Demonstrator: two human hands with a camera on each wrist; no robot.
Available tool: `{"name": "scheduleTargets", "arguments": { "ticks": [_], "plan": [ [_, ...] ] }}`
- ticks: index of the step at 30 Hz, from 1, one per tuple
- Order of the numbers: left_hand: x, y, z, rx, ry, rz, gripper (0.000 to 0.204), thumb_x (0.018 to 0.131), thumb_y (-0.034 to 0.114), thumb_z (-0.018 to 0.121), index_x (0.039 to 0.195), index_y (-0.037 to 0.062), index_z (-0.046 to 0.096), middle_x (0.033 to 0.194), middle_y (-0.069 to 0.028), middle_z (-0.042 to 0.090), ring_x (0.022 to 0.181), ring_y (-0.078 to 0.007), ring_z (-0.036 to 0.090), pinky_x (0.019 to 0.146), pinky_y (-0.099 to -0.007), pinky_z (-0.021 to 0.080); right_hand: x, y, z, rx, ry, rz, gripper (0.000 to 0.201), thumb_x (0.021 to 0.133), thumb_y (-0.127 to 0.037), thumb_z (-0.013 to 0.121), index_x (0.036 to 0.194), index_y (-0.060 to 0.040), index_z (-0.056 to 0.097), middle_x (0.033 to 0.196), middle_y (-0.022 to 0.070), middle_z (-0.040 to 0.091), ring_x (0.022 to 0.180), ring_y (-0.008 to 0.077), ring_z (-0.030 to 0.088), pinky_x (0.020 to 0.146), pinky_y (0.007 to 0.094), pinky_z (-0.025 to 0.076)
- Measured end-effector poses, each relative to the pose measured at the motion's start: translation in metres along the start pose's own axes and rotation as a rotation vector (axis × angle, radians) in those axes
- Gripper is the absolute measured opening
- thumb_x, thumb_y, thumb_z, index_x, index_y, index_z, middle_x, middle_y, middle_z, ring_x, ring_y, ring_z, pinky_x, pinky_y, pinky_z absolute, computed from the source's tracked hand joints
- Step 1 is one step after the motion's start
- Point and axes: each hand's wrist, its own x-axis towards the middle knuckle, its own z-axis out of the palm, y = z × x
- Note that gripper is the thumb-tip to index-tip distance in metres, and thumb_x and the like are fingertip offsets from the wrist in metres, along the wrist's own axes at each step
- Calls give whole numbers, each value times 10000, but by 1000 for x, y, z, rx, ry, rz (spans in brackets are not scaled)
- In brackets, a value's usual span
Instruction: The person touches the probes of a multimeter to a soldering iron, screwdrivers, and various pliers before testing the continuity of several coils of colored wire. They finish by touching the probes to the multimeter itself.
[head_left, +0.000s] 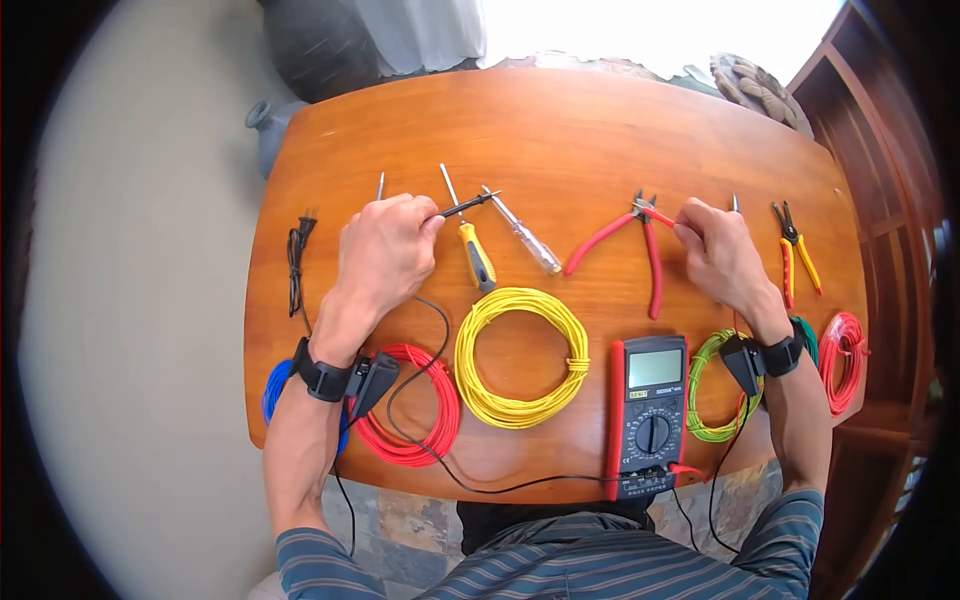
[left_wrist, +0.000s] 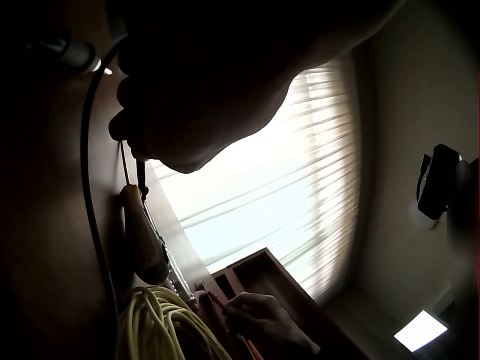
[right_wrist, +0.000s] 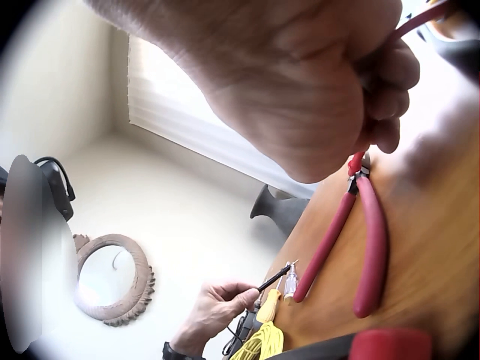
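Observation:
My left hand grips a black test probe, its tip pointing right over the clear-handled screwdriver. A yellow-and-grey screwdriver lies beside it. In my right hand is a red probe, pointing left at the jaws of the red-handled cutters; whether it touches them I cannot tell. Near the table's front edge lies the multimeter, with a black and a red lead plugged in. The right wrist view shows my curled right fingers above the cutters.
Yellow, red, blue and yellow-green wire coils lie along the front. A black plug cord is at left, wire strippers at right. The black lead crosses the front of the wooden table.

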Motion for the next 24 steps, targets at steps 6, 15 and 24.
{"name": "scheduleTargets", "arguments": {
  "ticks": [6, 15, 24],
  "plan": [
    [0, 15, -8, 170, 22, 21, 123, 985, 170, 705, 957, 56, 741, 895, -126, 726, 855, -400, 717, 719, -510, 565, -8, -7, -14, -103, -36, 32, 70, 964, -47, 618, 936, 15, 634, 781, 286, 678, 787, 509, 673, 726, 557, 523],
    [13, 95, -22, -57, 63, 249, 65, 957, 99, 744, 960, 36, 729, 903, -129, 726, 837, -370, 724, 713, -456, 576, -33, 34, -67, -108, 255, 67, 72, 990, -27, 655, 971, 43, 653, 770, 215, 666, 689, 338, 652, 649, 424, 493],
    [67, 135, 43, 141, -167, 247, 144, 966, 147, 713, 959, 16, 771, 888, -173, 754, 854, -390, 733, 758, -473, 586, -28, 39, -33, 82, 109, 3, 105, 998, -71, 643, 1009, 33, 659, 814, 259, 676, 754, 422, 691, 679, 493, 521]
  ]
}}
